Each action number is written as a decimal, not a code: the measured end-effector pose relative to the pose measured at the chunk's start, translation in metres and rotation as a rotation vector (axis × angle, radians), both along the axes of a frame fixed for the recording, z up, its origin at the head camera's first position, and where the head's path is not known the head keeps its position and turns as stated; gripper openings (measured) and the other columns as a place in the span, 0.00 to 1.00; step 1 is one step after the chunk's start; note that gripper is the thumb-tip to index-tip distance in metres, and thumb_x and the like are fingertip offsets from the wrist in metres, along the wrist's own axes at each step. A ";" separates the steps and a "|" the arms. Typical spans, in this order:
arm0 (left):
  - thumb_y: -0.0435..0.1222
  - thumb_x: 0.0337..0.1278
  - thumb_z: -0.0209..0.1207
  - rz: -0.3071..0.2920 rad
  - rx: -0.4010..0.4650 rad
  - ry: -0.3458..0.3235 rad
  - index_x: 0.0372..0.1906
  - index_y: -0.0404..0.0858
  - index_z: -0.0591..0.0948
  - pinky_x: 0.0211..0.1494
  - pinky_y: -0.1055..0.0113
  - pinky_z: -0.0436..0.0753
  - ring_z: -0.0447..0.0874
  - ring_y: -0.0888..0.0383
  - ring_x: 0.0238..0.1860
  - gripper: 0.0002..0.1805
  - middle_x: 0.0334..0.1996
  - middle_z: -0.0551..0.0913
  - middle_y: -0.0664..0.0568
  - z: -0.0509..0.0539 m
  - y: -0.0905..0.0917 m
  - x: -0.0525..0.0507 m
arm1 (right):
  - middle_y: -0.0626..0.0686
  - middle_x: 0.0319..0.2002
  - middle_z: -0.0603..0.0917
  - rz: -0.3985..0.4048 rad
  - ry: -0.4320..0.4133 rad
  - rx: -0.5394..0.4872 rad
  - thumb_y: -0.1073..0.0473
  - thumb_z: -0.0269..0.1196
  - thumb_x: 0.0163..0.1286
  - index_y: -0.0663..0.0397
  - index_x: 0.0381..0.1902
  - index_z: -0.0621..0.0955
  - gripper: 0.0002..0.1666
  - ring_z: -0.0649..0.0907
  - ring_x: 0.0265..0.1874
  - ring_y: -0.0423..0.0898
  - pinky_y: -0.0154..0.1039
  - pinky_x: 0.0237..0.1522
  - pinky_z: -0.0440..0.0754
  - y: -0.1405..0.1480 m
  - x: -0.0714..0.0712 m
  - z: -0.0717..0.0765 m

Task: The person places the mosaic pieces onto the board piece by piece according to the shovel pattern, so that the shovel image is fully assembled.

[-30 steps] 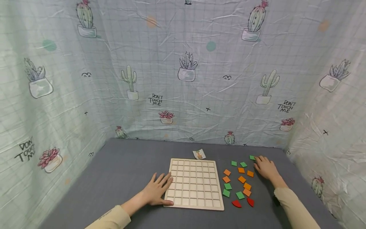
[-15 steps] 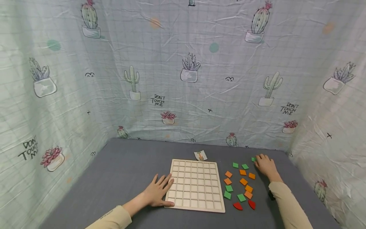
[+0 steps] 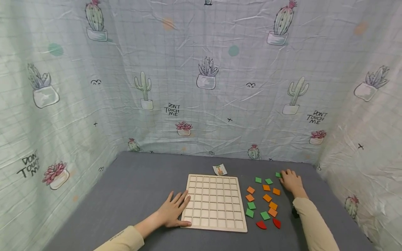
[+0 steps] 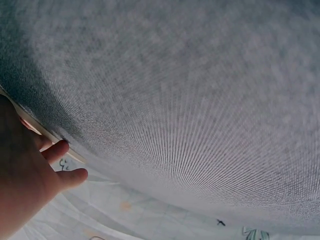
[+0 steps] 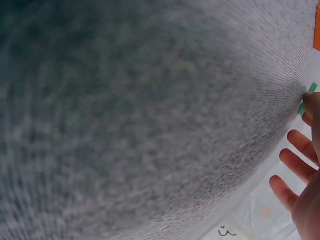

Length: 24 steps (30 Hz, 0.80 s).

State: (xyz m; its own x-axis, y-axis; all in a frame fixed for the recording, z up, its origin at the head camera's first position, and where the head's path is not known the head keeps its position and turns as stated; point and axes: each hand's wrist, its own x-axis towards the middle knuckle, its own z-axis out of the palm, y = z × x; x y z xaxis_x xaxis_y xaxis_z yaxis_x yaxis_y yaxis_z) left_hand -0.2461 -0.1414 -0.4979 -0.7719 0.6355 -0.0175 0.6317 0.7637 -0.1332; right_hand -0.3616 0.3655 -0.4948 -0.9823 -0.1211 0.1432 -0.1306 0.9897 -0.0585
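On the grey bench (image 3: 150, 174), the flat green square tile (image 3: 277, 174), apparently pinched between the right hand's (image 3: 291, 182) thumb and forefinger, lies well right of the pale wooden gridded board (image 3: 215, 201), whose left edge sits under the left hand's (image 3: 172, 211) spread fingers.

Pale wood-coloured board (image 3: 214, 203), patterned in a square grid; plain green tiles (image 3: 265, 215), orange tiles (image 3: 267, 198) (some a lighter shade), red pieces (image 3: 261, 225); dark grey tabletop (image 3: 147, 181); cream sleeves (image 3: 315, 225) – and a pale grey-green curtain (image 3: 185, 42) printed with cacti (image 3: 143, 84), pink succulents (image 3: 184, 126) and black lettering (image 3: 172, 109)
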 end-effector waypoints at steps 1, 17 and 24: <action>0.70 0.48 0.38 -0.001 0.000 -0.003 0.68 0.38 0.55 0.62 0.42 0.57 0.59 0.46 0.65 0.49 0.69 0.52 0.41 0.000 0.000 0.000 | 0.68 0.43 0.71 0.004 -0.001 -0.009 0.60 0.54 0.63 0.67 0.47 0.71 0.18 0.70 0.43 0.64 0.60 0.39 0.67 0.000 0.000 0.000; 0.70 0.48 0.38 0.015 0.015 -0.039 0.68 0.38 0.54 0.61 0.41 0.56 0.57 0.44 0.66 0.50 0.69 0.50 0.41 0.000 -0.002 -0.002 | 0.70 0.39 0.77 -0.025 -0.174 -0.465 0.60 0.59 0.59 0.73 0.49 0.72 0.24 0.77 0.37 0.59 0.46 0.34 0.75 0.009 -0.002 0.007; 0.70 0.48 0.37 0.018 0.000 -0.037 0.68 0.38 0.54 0.61 0.41 0.57 0.58 0.45 0.66 0.50 0.69 0.51 0.41 -0.003 0.000 -0.002 | 0.71 0.44 0.75 -0.138 -0.237 -0.550 0.58 0.58 0.60 0.73 0.50 0.72 0.25 0.76 0.40 0.60 0.46 0.38 0.74 0.012 0.002 0.008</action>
